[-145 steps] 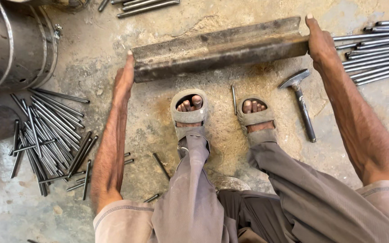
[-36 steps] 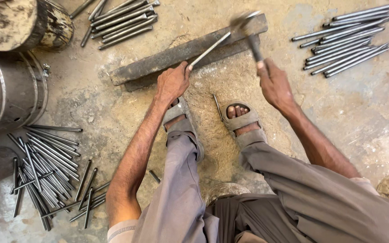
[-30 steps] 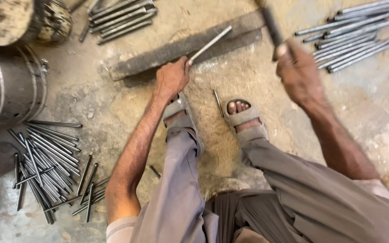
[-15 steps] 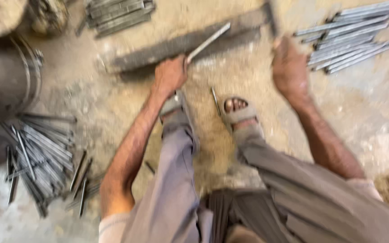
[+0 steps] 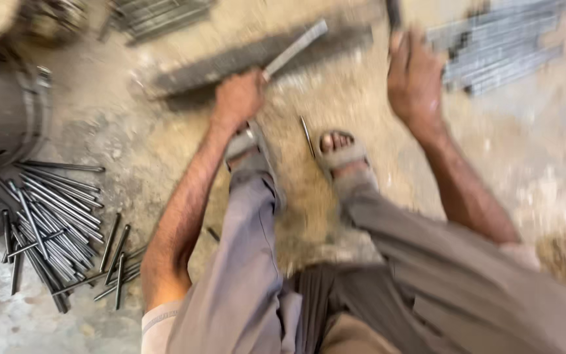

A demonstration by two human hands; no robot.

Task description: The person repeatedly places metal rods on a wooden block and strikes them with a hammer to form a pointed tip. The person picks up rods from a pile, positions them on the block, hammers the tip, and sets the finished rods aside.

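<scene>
A thin metal rod (image 5: pixel 294 47) is lying slantwise across the long iron bar (image 5: pixel 244 60) on the dusty floor, its near end clenched in the left hand (image 5: pixel 237 98). Right of the bar, the right hand (image 5: pixel 416 78) is gripping a hammer handle (image 5: pixel 394 14), blurred. A sandalled foot (image 5: pixel 339 154) is planted below the bar; loose rods (image 5: pixel 50 219) are lying well left of it.
</scene>
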